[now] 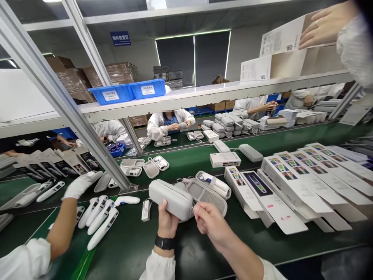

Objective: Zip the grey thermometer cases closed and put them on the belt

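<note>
A closed grey zip case [171, 198] is held up over the bench, tilted, with my left hand [167, 221] wrapped around its lower left side. Pinched together at the right end of that case, the fingers of my right hand [210, 221] grip what looks like its small zipper pull, mostly hidden by the fingertips. Just behind lies an open grey case [205, 194] with a mesh pocket, and a white handheld thermometer [214, 183] rests in its other half. A small white box [146, 210] with a cord is left of my left hand.
Flat printed cartons [291, 182] overlap on the right. Several loose white thermometers [101, 225] lie on the left, near a co-worker's gloved hand [77, 186]. A metal post [96, 116] and a shelf with blue bins [128, 92] stand ahead. Another person's hand [326, 25] holds boxes upper right.
</note>
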A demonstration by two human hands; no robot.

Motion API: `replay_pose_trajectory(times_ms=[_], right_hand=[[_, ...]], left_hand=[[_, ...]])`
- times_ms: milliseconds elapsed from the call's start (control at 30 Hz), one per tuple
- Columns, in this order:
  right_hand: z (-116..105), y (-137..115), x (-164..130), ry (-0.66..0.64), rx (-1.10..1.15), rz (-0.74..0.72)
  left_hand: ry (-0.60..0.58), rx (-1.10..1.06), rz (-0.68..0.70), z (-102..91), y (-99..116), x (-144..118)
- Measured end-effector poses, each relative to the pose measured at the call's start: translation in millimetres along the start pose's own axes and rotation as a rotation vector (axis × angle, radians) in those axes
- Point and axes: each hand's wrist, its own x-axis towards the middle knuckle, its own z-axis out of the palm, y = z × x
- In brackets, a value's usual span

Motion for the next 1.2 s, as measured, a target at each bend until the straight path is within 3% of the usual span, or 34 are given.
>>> replay_pose_trajectory(times_ms=[100, 167, 300, 367, 467, 600, 700, 833, 933, 1000, 1100, 1200], right_hand=[[-6.0, -19.8, 0.0, 0.062, -0.053, 0.024], [-8.6, -27.2, 1.7, 0.064, -0.109, 0.065], [-12.6, -40.5, 1.1, 0.061, -0.177, 0.082], [-16.5, -47.2, -2.1, 0.047, -0.278, 0.044], [-23.1, -48.8, -7.5, -0.038, -0.458, 0.017], [-22.3, -34.2, -9.3, -0.100, -0.634, -0.062], [-16.0, -26.4, -7.7, -0.136, -0.718, -0.137], [-18.2, -26.6, -9.6, -0.105, -0.493, -0.257], [-33.2, -27.2, -14.2, -0.025, -0.320, -0.329], [-46.0, -26.0, -17.0, 0.017, -0.275, -0.337], [-62.0, -20.9, -18.6, 0.053, -0.266, -0.300], [-70.8, -11.7, -18.5, 0.098, -0.274, -0.258]], left_hand=[[-0.070, 0.157, 0.107, -8.1, 1.0, -0.7], [-0.170, 0.384, 0.183, -12.2, 9.0, -1.4], [-0.674, 0.983, 0.160, -3.4, 38.3, -13.1], [-0.857, 1.172, 0.185, 8.3, 54.8, -24.4], [-0.985, 1.489, 0.163, 23.7, 74.8, -39.7], [-1.092, 1.994, 0.122, 34.4, 86.0, -44.5], [-1.191, 2.093, 0.126, 45.3, 90.1, -33.8], [-1.342, 1.884, 0.001, 66.8, 102.5, -6.8], [-1.340, 1.615, 0.025, 76.9, 111.8, 17.8], [-1.243, 1.482, 0.097, 80.6, 110.4, 39.3], [-0.917, 1.259, 0.168, 92.1, 86.5, 84.5], [-0.539, 0.953, 0.127, 117.6, 36.7, 139.3]])
